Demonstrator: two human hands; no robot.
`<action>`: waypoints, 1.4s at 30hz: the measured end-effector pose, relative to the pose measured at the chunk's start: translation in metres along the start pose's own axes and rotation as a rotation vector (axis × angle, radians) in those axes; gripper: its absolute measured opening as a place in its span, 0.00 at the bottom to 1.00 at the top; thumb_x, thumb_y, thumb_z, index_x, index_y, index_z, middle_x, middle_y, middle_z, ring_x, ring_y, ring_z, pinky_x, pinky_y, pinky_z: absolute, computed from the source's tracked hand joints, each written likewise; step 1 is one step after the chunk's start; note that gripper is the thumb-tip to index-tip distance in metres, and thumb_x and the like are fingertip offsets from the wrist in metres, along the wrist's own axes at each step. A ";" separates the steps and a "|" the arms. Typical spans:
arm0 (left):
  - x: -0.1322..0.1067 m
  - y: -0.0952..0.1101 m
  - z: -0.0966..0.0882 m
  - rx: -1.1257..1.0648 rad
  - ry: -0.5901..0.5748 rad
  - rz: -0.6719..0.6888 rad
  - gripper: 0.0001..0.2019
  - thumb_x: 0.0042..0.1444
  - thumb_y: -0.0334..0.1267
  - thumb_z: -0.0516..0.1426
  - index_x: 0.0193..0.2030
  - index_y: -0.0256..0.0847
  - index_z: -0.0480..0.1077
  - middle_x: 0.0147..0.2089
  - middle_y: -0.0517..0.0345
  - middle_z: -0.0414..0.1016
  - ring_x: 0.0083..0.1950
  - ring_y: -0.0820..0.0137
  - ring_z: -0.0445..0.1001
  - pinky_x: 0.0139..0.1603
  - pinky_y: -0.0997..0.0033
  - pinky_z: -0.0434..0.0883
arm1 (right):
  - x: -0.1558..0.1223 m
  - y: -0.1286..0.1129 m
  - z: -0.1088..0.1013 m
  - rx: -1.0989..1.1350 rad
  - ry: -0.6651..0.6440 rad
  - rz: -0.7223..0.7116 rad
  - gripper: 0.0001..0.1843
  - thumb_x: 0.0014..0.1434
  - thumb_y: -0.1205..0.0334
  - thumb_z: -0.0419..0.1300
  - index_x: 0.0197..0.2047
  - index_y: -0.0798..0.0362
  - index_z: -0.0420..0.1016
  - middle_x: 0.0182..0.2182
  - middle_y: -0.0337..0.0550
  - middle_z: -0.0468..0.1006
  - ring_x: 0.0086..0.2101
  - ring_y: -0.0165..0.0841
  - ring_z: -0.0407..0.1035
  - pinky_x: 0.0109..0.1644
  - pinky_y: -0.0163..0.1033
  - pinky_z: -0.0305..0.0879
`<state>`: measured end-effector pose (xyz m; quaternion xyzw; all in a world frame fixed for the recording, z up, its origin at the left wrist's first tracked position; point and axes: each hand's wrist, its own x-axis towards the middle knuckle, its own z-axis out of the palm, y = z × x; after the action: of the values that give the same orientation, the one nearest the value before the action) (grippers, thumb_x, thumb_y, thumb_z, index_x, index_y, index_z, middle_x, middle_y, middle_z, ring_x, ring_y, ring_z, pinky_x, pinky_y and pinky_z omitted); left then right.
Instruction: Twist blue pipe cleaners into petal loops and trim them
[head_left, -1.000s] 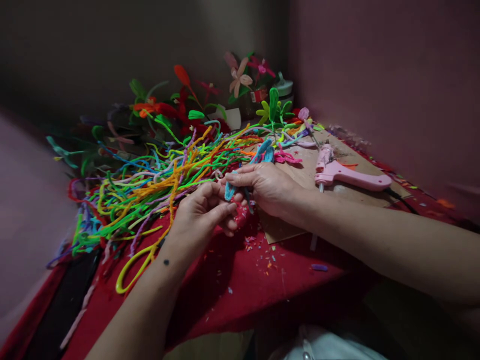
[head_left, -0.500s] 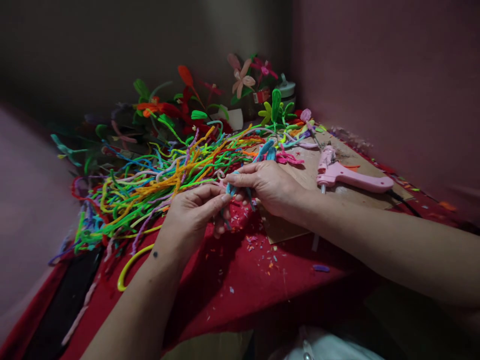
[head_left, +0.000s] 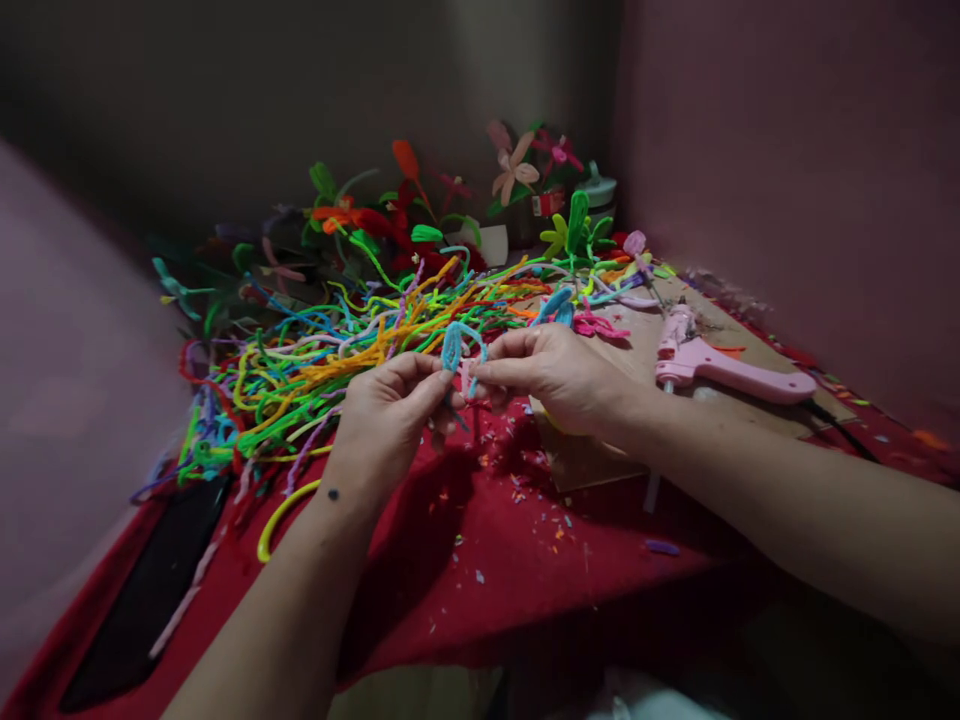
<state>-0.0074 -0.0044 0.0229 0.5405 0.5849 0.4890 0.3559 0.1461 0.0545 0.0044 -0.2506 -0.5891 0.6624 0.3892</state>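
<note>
A light-blue pipe cleaner [head_left: 452, 346], bent into a loop with a second arched length, stands up between my two hands over the red cloth. My left hand [head_left: 390, 410] pinches the base of the loop between thumb and forefinger. With thumb and forefinger closed, my right hand [head_left: 559, 375] grips the other end of the arched length. A bit of pink pipe cleaner [head_left: 466, 378] shows between the fingertips; which hand holds it I cannot tell. Beyond my right hand lie blue pipe-cleaner loops [head_left: 555, 305] and a pink piece [head_left: 600, 325].
Many coloured pipe cleaners [head_left: 360, 345] are heaped at left and centre. A pink glue gun [head_left: 720, 370] rests on cardboard [head_left: 589, 465] at right. Pipe-cleaner flowers [head_left: 515, 170] and a lidded jar [head_left: 598, 190] stand behind. A black flat object [head_left: 146, 590] lies at left on the red cloth [head_left: 465, 610].
The blue loop and arch now rise in view between my fingers, where they were mostly covered. My right hand has drawn slightly away from the left. The whole view has shifted.
</note>
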 end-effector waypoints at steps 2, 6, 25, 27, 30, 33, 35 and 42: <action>-0.001 0.001 0.003 0.030 0.008 0.014 0.04 0.50 0.34 0.58 0.28 0.36 0.69 0.22 0.62 0.73 0.16 0.78 0.66 0.14 0.80 0.64 | -0.001 0.002 0.003 0.068 0.070 -0.086 0.06 0.48 0.64 0.63 0.24 0.57 0.71 0.20 0.37 0.72 0.23 0.25 0.65 0.30 0.33 0.62; -0.006 0.004 0.011 0.079 -0.023 0.003 0.05 0.51 0.33 0.57 0.26 0.37 0.67 0.19 0.63 0.71 0.15 0.77 0.66 0.15 0.80 0.64 | -0.003 0.004 0.005 -0.026 0.176 -0.231 0.04 0.49 0.65 0.62 0.26 0.56 0.70 0.23 0.36 0.72 0.25 0.26 0.65 0.33 0.33 0.63; -0.009 0.000 0.020 -0.213 -0.076 -0.054 0.09 0.49 0.33 0.59 0.37 0.34 0.67 0.25 0.60 0.74 0.22 0.72 0.74 0.25 0.71 0.74 | -0.006 0.006 0.003 -0.270 0.097 -0.188 0.09 0.52 0.67 0.57 0.22 0.57 0.71 0.22 0.37 0.71 0.25 0.26 0.62 0.31 0.34 0.58; -0.008 -0.001 0.019 -0.294 -0.091 -0.079 0.09 0.49 0.32 0.59 0.38 0.33 0.68 0.27 0.59 0.75 0.22 0.72 0.74 0.25 0.71 0.74 | -0.005 0.007 0.004 -0.134 0.095 -0.126 0.08 0.51 0.65 0.59 0.22 0.57 0.71 0.21 0.37 0.70 0.24 0.25 0.62 0.30 0.34 0.59; -0.005 -0.003 0.019 -0.370 -0.090 -0.103 0.08 0.48 0.29 0.58 0.37 0.32 0.68 0.27 0.58 0.75 0.22 0.72 0.74 0.23 0.73 0.74 | -0.004 0.009 0.004 0.006 0.099 -0.042 0.08 0.47 0.62 0.64 0.23 0.58 0.73 0.21 0.37 0.71 0.23 0.25 0.62 0.30 0.34 0.59; -0.004 -0.004 0.019 -0.389 -0.081 -0.135 0.07 0.47 0.29 0.59 0.35 0.31 0.68 0.26 0.58 0.74 0.22 0.71 0.75 0.23 0.73 0.73 | -0.003 0.012 0.004 0.022 0.112 -0.019 0.08 0.46 0.61 0.65 0.24 0.58 0.74 0.21 0.37 0.71 0.23 0.24 0.60 0.28 0.33 0.58; -0.003 -0.005 0.020 -0.379 -0.071 -0.151 0.07 0.46 0.29 0.60 0.33 0.31 0.68 0.26 0.58 0.74 0.23 0.71 0.75 0.24 0.73 0.74 | -0.002 0.013 0.004 0.035 0.121 -0.014 0.07 0.45 0.62 0.65 0.24 0.58 0.73 0.21 0.37 0.71 0.23 0.24 0.61 0.28 0.33 0.58; -0.002 -0.007 0.018 -0.303 -0.115 -0.169 0.06 0.46 0.30 0.60 0.31 0.34 0.66 0.25 0.58 0.75 0.23 0.71 0.75 0.24 0.73 0.74 | 0.002 0.009 0.000 0.265 0.080 0.000 0.11 0.44 0.59 0.67 0.24 0.56 0.70 0.21 0.36 0.70 0.23 0.25 0.64 0.29 0.33 0.62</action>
<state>0.0079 -0.0025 0.0111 0.4568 0.5265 0.5083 0.5058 0.1426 0.0561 -0.0045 -0.2232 -0.4805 0.7237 0.4421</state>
